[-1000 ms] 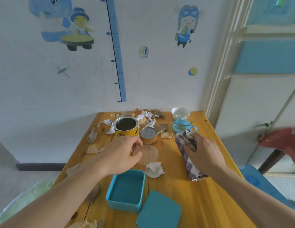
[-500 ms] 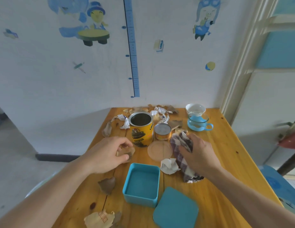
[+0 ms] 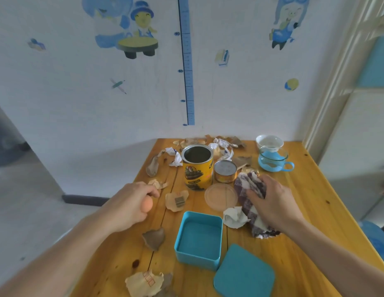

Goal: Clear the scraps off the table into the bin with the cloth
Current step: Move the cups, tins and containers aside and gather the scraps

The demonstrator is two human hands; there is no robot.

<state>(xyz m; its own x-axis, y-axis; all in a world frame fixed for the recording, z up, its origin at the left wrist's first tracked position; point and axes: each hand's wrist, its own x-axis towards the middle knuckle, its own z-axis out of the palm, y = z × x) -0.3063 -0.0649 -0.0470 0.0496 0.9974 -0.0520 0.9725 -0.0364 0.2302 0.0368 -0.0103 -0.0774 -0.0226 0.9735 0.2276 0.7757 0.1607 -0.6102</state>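
Torn tan, brown and white paper scraps litter the wooden table [image 3: 298, 202]. One with a barcode [image 3: 177, 200] lies just right of my left hand [image 3: 131, 204], whose fingers are curled, fingertips touching a small tan scrap [image 3: 158, 184]. A brown scrap [image 3: 154, 239] and a stamped tan one [image 3: 145, 284] lie nearer me. My right hand [image 3: 272, 203] presses down on and grips the purple-and-white checked cloth [image 3: 247, 187], bunched beside a crumpled white scrap [image 3: 235, 217]. More scraps [image 3: 221, 143] sit along the far edge.
A tall yellow tin [image 3: 197, 168], a small can [image 3: 225, 171] and a clear round lid [image 3: 221, 197] stand mid-table. A teal box [image 3: 199, 239] and its lid [image 3: 244, 273] sit near me. A blue-based glass cup [image 3: 272, 162] and white bowl [image 3: 269, 141] are far right.
My left hand left the clear lid, went left onto the barcode scrap, then further left off it. My right hand slid the cloth left toward the small can and lid.
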